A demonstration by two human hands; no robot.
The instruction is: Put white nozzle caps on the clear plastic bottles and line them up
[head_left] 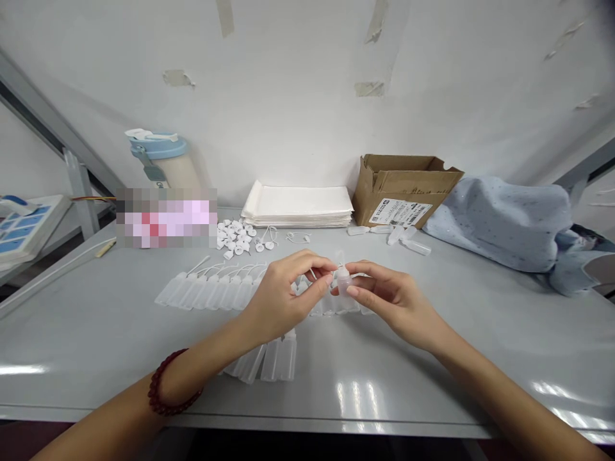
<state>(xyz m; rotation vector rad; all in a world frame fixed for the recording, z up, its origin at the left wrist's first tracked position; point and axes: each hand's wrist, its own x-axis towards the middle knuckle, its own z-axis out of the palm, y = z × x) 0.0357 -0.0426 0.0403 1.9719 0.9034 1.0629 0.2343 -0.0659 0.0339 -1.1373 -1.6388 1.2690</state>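
Above the middle of the table I hold a small translucent plastic bottle (344,288) upright, a white cap at its top. My right hand (398,298) grips its body between thumb and fingers. Pinched at the cap from the other side is my left hand (291,288); its fingertips partly hide what they grasp. Behind my hands runs a row of similar capped bottles (211,291) with thin white straps, partly covered by my left hand. Several more bottles (278,358) lie nearer the front edge, below my left wrist.
Loose white caps (235,237) are piled at the back left, near a stack of white envelopes (298,205). Several bottles (403,237) lie by an open cardboard box (408,192). Blue cloth (504,221) sits at right; a tumbler (163,160) stands at left.
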